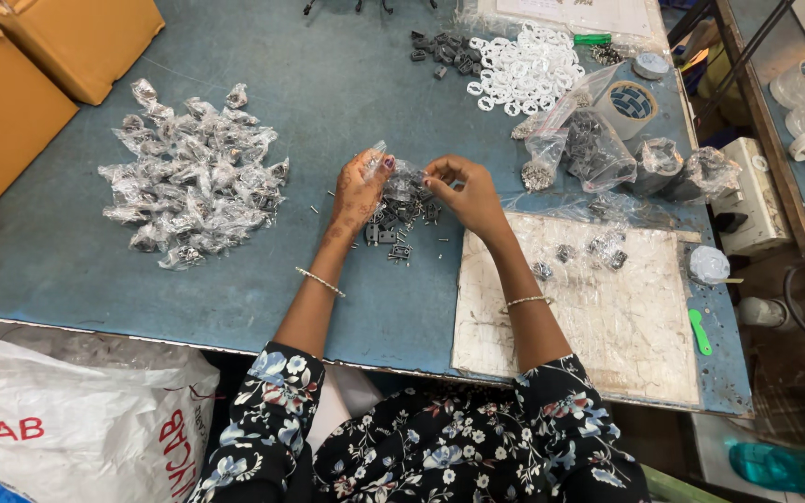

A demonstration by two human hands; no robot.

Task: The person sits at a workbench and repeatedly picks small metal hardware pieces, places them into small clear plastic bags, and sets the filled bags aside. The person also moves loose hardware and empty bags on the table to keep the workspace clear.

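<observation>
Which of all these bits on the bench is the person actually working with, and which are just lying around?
In use:
- small clear bag, held by left hand and right hand
- loose dark metal parts below the hands
- heap of filled clear bags

Lying about:
- white plastic rings
- tape roll
- cardboard boxes
- green tool

I see bare table [76,279] at lower left; the heap of filled bags [193,177] blocks centre left, cardboard boxes [39,65] crowd upper left.
</observation>
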